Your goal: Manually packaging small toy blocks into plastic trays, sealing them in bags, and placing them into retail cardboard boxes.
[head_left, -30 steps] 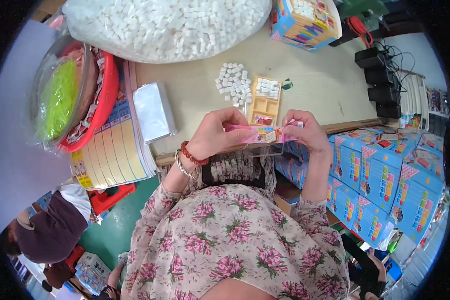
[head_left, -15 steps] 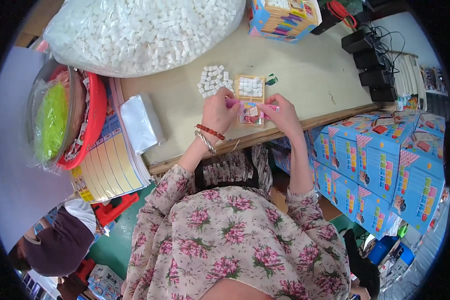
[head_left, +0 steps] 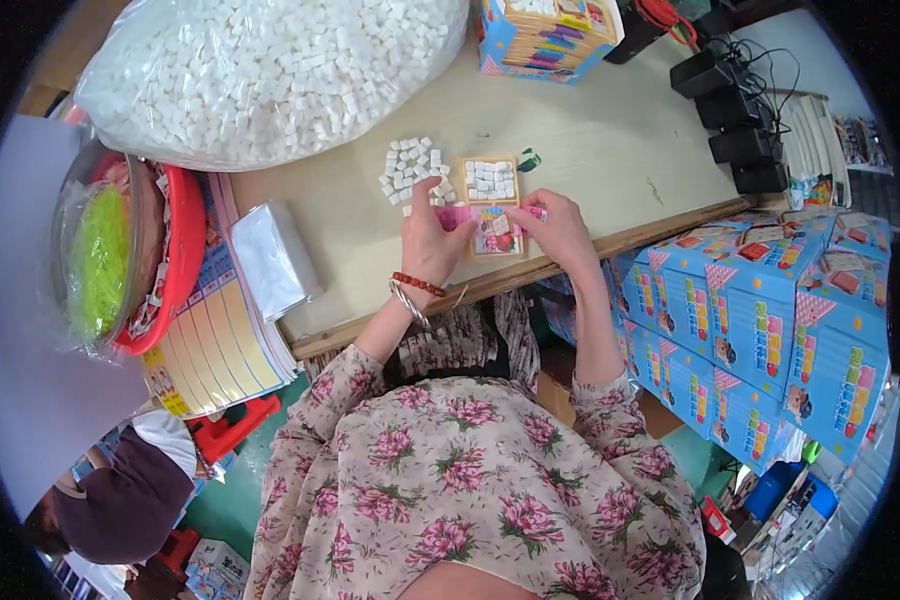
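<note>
A small shallow tray [head_left: 491, 181] lies on the table, its far compartment filled with white cube-like pieces. Its near half bears a colourful printed card [head_left: 497, 230]. Across the tray's middle runs a pink printed strip [head_left: 454, 217]. My left hand [head_left: 432, 243] is at the strip's left end, thumb and index finger spread apart with the pink between them; its other fingers are mostly hidden. With thumb and fingers closed, my right hand [head_left: 558, 232] pinches the strip's right end. Beyond my left hand lies a loose pile of white pieces [head_left: 410, 170].
A large clear bag of white pieces [head_left: 270, 80] fills the far left. Nearer are a red basin [head_left: 185, 250], clear plastic sleeves [head_left: 273, 260] and printed sheets [head_left: 220, 345]. A blue display box [head_left: 540, 50] stands far; black adapters [head_left: 735, 130] and stacked blue boxes [head_left: 750, 340] are right.
My left index finger has lifted off the pink strip, opening a gap from the thumb. My right hand keeps its pinch. The whole view has shifted slightly.
</note>
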`<control>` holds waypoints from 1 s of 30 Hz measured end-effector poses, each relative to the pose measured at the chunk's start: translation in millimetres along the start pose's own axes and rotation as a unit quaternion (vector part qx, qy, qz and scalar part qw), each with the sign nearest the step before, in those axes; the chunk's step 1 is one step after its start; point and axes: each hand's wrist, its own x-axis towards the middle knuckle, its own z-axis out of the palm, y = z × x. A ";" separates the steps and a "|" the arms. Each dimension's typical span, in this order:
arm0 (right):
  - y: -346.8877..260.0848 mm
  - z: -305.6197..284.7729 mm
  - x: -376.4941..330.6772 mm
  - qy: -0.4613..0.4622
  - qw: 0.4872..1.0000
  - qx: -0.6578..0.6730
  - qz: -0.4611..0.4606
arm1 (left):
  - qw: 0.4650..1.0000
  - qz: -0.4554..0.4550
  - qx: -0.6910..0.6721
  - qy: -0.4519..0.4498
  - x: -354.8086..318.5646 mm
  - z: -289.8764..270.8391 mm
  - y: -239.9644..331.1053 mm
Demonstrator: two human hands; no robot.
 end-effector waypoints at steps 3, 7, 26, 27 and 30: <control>1.4 -0.6 0.1 -0.009 0.999 0.039 0.007 | 0.999 -0.024 -0.031 0.011 -5.4 5.2 1.0; 8.7 3.2 0.3 -0.044 0.990 0.137 -0.012 | 0.994 -0.043 -0.099 0.021 -8.9 18.0 -6.3; -81.7 17.7 -32.7 -0.362 0.870 0.335 0.007 | 0.946 -0.102 -0.300 -0.062 -63.5 -118.3 12.5; -80.8 28.9 -35.7 -0.369 0.868 0.332 0.004 | 0.949 -0.097 -0.294 -0.055 -66.4 -122.7 11.4; -81.1 50.7 -44.7 -0.351 0.825 0.438 0.066 | 0.952 -0.100 -0.288 -0.043 -73.2 -131.2 9.4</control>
